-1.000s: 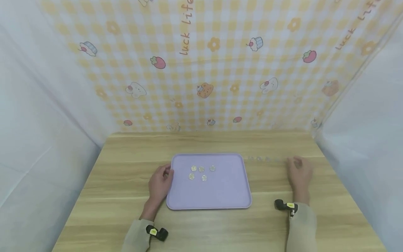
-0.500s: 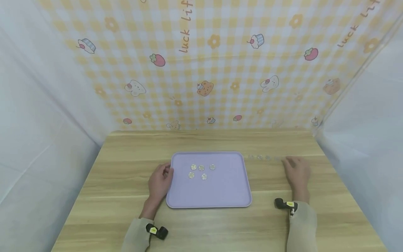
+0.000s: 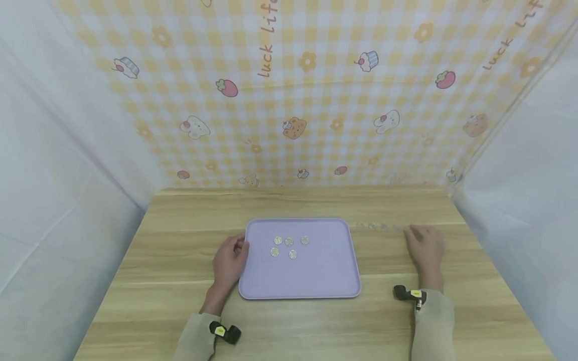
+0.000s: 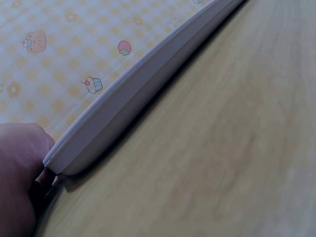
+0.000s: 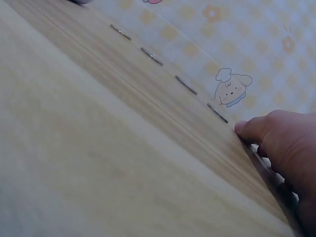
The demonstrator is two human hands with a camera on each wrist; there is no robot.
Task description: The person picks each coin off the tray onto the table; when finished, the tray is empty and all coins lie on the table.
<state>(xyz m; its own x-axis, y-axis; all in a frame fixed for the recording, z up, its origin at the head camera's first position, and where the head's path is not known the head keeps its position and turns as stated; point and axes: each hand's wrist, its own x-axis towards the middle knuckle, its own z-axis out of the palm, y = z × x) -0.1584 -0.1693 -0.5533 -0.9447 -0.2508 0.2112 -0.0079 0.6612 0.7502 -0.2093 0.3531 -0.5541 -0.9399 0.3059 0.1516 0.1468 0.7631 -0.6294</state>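
Note:
In the head view a shallow lavender tray (image 3: 300, 281) lies on the table. My left hand (image 3: 230, 263) grips its left edge, and in the left wrist view the hand (image 4: 22, 163) stands at the tray's rim (image 4: 123, 79). Several coins lie loosely together in the tray, among them a gold-toned coin (image 3: 277, 240) and a paler coin (image 3: 305, 240). Right of the tray my right hand (image 3: 426, 250) touches down at the end of a row of coins (image 3: 372, 226). Beyond its fingertip, a coin (image 5: 217, 113) lies flat; I cannot tell whether the fingers hold one.
The wood-grain table (image 3: 293, 331) runs up to a yellow-and-white checked cloth (image 3: 316, 100) printed with cartoons. White cloth hangs at the left side (image 3: 67, 175) and the right side (image 3: 524, 190). Each sleeve's wrist wears a small black camera (image 3: 226, 332).
My right hand has shifted slightly left, bringing its fingertips to the end of the coin row, and now stays there. The left hand, tray and tray coins hold their places.

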